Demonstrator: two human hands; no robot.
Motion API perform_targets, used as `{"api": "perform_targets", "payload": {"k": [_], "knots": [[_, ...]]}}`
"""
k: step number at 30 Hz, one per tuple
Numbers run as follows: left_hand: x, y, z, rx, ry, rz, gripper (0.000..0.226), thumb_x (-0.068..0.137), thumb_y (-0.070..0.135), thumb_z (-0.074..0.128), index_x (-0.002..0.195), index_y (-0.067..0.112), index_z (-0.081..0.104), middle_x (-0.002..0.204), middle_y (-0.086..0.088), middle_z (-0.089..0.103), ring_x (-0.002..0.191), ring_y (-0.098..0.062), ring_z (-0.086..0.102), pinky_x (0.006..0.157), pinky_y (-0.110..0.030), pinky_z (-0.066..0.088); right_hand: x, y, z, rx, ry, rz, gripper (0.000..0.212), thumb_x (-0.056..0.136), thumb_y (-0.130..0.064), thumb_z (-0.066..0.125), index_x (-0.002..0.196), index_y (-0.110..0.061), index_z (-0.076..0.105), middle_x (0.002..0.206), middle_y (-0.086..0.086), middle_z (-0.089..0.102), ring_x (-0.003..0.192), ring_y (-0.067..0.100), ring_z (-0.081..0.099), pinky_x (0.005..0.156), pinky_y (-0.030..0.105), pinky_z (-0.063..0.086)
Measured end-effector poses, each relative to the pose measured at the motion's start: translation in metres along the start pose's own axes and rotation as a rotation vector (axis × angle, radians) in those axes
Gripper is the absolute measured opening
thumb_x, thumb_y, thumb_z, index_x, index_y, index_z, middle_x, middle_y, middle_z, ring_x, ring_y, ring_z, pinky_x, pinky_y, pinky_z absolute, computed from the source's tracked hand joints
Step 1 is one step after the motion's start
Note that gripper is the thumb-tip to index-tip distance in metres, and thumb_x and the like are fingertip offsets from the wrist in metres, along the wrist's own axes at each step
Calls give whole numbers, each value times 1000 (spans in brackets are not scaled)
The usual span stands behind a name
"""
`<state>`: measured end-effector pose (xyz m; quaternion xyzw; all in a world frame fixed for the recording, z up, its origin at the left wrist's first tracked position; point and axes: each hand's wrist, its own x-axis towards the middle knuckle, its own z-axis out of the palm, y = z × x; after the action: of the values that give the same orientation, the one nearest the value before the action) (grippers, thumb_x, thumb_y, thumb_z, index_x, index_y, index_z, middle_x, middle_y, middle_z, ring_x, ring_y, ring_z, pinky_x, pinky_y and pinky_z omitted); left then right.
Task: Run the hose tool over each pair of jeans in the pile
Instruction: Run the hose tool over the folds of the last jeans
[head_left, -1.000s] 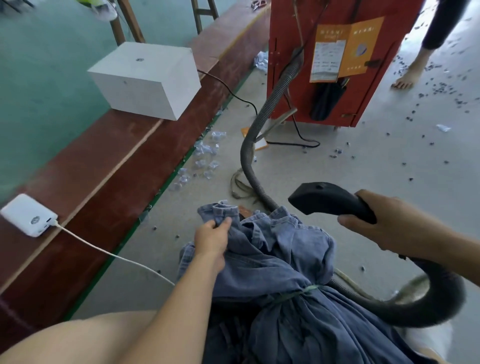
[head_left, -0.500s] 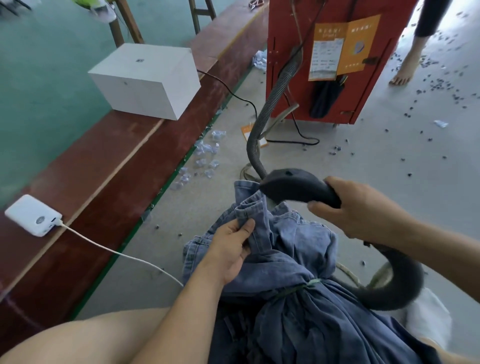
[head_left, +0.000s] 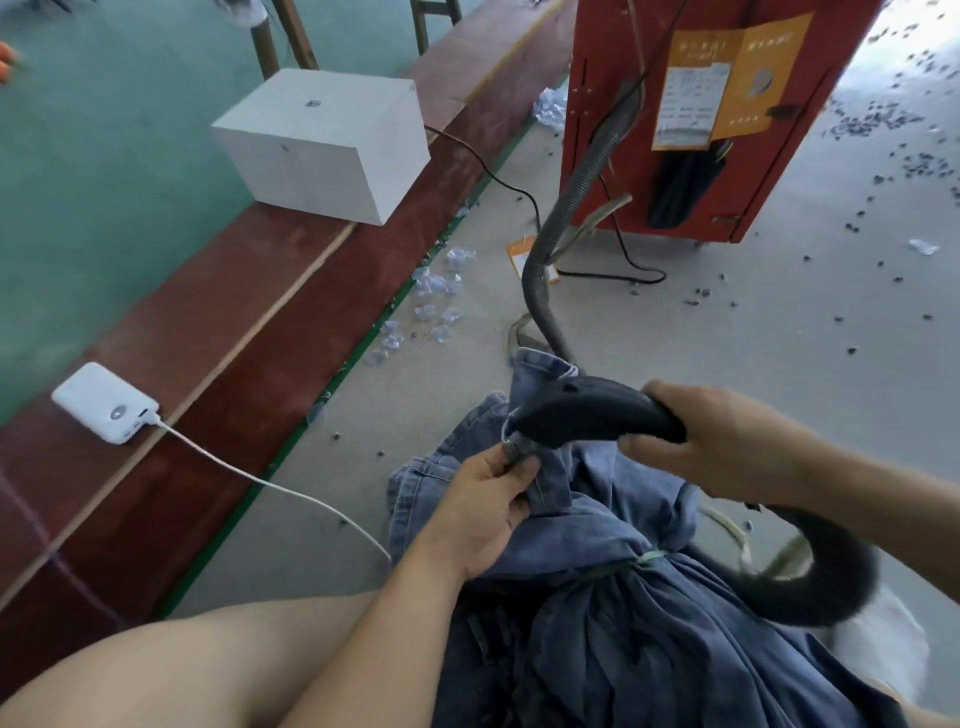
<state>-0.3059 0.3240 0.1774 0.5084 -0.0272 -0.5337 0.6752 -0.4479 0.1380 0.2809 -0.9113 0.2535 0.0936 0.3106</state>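
A bundle of blue jeans, tied with a green string, lies on my lap and the floor. My left hand pinches a raised edge of the top pair of jeans. My right hand grips the black hose tool by its handle. The tool's nozzle end touches the denim just above my left fingers. Its grey ribbed hose runs up to a red machine and loops behind my right forearm.
A white box and a white power bank with a cable sit on the red-brown ledge at left. Dark scraps and clear plastic bits litter the grey floor. My bare leg fills the lower left.
My right hand has brought the hose tool left and down onto the jeans edge. My left hand has shifted its pinch up to meet the nozzle.
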Motion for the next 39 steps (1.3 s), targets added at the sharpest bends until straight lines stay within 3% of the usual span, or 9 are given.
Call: {"api": "perform_targets", "payload": {"k": [6,11,17,20,23,28,31,35,39], "knots": [[4,12,-16,-98,97,66,29,103,-5,44,114,3,70,102,-15,77,89,-25,76,71,-33,63,22,5,-25,133,143,121,18,94,-42,65,93,-27,56,57,5,66,41,20,64,38,30,50],[1,2,-20,-15,-31,61,36,97,-14,43,117,0,69,118,-22,72,111,-33,68,99,-39,56,15,2,-15,168,-205,70,16,93,-39,67,95,-24,61,55,-3,64,42,15,60,42,27,49],[-6,7,-26,-257,-214,60,41,87,-10,56,119,4,76,128,-21,69,116,-32,69,92,-37,58,33,2,-21,247,39,70,17,96,-38,67,92,-22,61,59,6,66,43,23,62,39,32,51],[-6,5,-25,-398,-251,5,49,76,0,73,125,3,72,136,-22,64,124,-34,64,103,-44,54,20,15,-31,318,-136,93,12,95,-38,67,85,-31,64,60,7,66,44,24,62,42,30,51],[-6,3,-23,-419,-263,-64,40,88,4,57,124,8,74,137,-20,64,126,-33,63,114,-48,44,19,12,-25,293,-265,80,11,94,-39,68,85,-34,65,62,5,67,46,22,63,45,30,52],[-10,11,-17,-392,-262,-70,43,96,8,39,117,3,76,129,-18,70,119,-31,68,108,-43,51,37,7,-34,367,95,95,16,97,-39,67,95,-23,64,63,3,68,49,24,63,46,35,57],[-10,12,-14,-467,-217,-86,43,91,7,41,114,2,78,126,-19,71,115,-31,70,97,-43,58,24,17,-47,373,-24,94,6,95,-39,68,93,-34,67,66,4,70,51,24,65,48,38,58],[-12,7,-6,-202,-154,-103,49,82,-14,40,100,5,81,111,-19,74,103,-30,72,93,-37,59,15,11,-28,233,-278,54,6,94,-37,69,94,-31,66,64,3,69,50,22,65,47,33,56],[-17,5,2,155,-161,-38,51,94,-19,36,117,5,75,115,-16,73,113,-33,68,98,-39,53,28,7,-37,252,97,49,12,98,-35,66,95,-24,62,60,2,68,47,23,64,44,32,56]]}}
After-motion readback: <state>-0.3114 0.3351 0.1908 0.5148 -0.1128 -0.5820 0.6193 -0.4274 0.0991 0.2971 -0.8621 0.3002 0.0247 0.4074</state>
